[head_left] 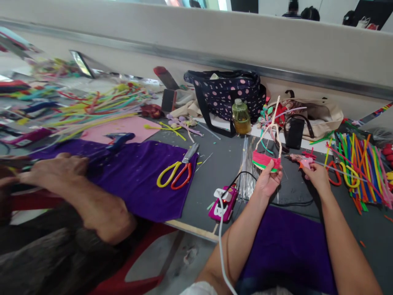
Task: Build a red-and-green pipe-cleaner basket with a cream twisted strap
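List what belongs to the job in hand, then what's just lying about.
Seemingly in the job:
- pink-and-green piece, in the left hand
- pink glue gun, held by the right hand
- likely the coloured stems

Apparently just lying about:
- polka-dot bag
- bottle
- beige bag

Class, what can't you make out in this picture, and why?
In the head view:
Part of the pink-and-green piece: behind the left hand.
The glue gun: its grip, covered by the right hand.
Objects at the co-worker's hand: blurred, near the left edge.
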The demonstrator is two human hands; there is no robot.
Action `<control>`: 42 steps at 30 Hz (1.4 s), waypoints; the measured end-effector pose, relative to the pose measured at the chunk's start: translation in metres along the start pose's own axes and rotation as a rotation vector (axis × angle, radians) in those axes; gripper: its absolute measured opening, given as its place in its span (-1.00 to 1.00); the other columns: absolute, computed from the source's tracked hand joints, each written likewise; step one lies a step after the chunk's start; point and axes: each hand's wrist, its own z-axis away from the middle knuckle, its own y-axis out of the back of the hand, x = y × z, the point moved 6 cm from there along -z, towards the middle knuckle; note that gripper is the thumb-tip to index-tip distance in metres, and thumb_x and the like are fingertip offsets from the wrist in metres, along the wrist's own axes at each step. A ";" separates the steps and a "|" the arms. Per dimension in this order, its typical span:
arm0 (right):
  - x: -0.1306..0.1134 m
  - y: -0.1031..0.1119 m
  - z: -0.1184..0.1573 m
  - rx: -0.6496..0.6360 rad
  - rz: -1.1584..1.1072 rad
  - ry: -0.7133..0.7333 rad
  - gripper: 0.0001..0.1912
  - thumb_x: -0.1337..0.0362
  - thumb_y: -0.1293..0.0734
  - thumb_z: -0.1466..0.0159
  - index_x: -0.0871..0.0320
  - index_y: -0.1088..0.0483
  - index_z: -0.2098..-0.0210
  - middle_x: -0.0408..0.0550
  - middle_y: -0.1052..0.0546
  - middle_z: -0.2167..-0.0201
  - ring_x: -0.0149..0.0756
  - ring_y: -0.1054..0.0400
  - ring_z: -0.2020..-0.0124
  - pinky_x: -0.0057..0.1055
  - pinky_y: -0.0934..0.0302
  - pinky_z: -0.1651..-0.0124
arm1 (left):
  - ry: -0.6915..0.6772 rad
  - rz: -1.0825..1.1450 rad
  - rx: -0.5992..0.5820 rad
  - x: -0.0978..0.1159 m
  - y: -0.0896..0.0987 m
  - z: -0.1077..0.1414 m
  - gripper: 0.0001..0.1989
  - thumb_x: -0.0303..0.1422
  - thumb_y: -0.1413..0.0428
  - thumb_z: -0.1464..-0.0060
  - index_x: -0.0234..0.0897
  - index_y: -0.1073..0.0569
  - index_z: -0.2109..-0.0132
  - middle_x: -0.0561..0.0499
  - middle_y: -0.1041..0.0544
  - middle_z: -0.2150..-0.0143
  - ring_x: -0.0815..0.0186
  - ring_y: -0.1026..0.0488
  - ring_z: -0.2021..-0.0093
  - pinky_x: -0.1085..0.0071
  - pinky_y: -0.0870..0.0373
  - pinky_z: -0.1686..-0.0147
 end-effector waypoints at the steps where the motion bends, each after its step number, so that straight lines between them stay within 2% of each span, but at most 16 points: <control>1: 0.001 0.002 0.002 0.006 -0.133 -0.025 -0.70 0.09 -0.39 0.00 0.17 -0.43 0.36 -0.19 -0.41 0.62 -0.33 -0.36 0.59 -0.46 -0.23 0.52 | 0.004 0.001 -0.001 0.000 0.000 0.000 -0.91 -0.43 -0.18 -0.08 -0.37 -0.46 0.35 0.04 -0.52 0.48 0.44 -0.48 0.48 0.61 -0.40 0.55; 5: -0.001 0.015 0.015 0.067 -0.514 -0.048 -0.61 0.12 -0.47 0.11 0.16 -0.36 0.35 -0.25 -0.37 0.57 -0.43 -0.30 0.61 -0.48 -0.29 0.57 | 0.009 0.005 -0.024 -0.001 0.000 0.000 -0.92 -0.43 -0.21 -0.04 -0.37 -0.47 0.32 0.03 -0.52 0.45 0.44 -0.47 0.47 0.61 -0.37 0.57; 10: -0.026 0.026 0.044 -0.019 -0.751 0.085 -0.54 0.15 -0.50 0.05 0.12 -0.29 0.22 -0.15 -0.51 0.42 -0.39 -0.40 0.54 -0.51 -0.28 0.56 | -0.003 0.013 -0.096 -0.002 -0.003 0.000 -0.87 -0.43 -0.25 0.01 -0.37 -0.44 0.35 0.03 -0.49 0.44 0.43 -0.43 0.44 0.62 -0.28 0.60; 14: -0.042 0.023 0.072 -0.097 -0.771 0.199 -0.67 0.14 -0.44 -0.10 0.13 -0.32 0.24 -0.16 -0.51 0.50 -0.46 -0.33 0.61 -0.54 -0.22 0.58 | -0.009 0.036 -0.191 -0.002 -0.008 0.000 -0.85 -0.43 -0.27 0.03 -0.37 -0.43 0.36 0.05 -0.42 0.47 0.47 -0.35 0.46 0.62 -0.19 0.62; 19: -0.046 0.015 0.090 -0.104 -0.759 0.269 -0.76 0.13 -0.37 -0.20 0.12 -0.32 0.24 -0.16 -0.50 0.51 -0.43 -0.36 0.60 -0.52 -0.23 0.58 | -0.004 0.012 -0.146 -0.004 -0.005 0.000 -0.84 -0.42 -0.26 0.02 -0.38 -0.41 0.40 0.05 -0.38 0.48 0.48 -0.34 0.46 0.62 -0.15 0.61; 25: -0.049 0.015 0.094 -0.072 -0.715 0.295 -0.78 0.13 -0.37 -0.21 0.14 -0.33 0.30 -0.16 -0.47 0.53 -0.42 -0.36 0.59 -0.51 -0.24 0.57 | -0.048 0.011 -0.122 -0.003 -0.003 -0.002 -0.85 -0.45 -0.28 0.05 -0.36 -0.43 0.38 0.04 -0.43 0.44 0.47 -0.35 0.45 0.60 -0.19 0.58; 34: -0.047 0.017 0.094 -0.026 -0.628 0.274 -0.76 0.11 -0.38 -0.19 0.15 -0.35 0.33 -0.15 -0.46 0.54 -0.43 -0.35 0.60 -0.52 -0.23 0.59 | -0.062 0.007 -0.122 -0.003 0.001 -0.006 -0.80 -0.42 -0.30 0.07 -0.35 -0.40 0.41 0.09 -0.37 0.49 0.52 -0.27 0.51 0.60 -0.13 0.60; 42: -0.050 0.017 0.096 -0.045 -0.629 0.273 -0.76 0.11 -0.37 -0.20 0.13 -0.33 0.29 -0.17 -0.46 0.54 -0.43 -0.34 0.61 -0.53 -0.22 0.61 | -0.065 -0.011 -0.201 -0.004 -0.003 -0.006 -0.76 -0.40 -0.31 0.09 -0.36 -0.37 0.41 0.11 -0.33 0.50 0.53 -0.24 0.52 0.61 -0.07 0.62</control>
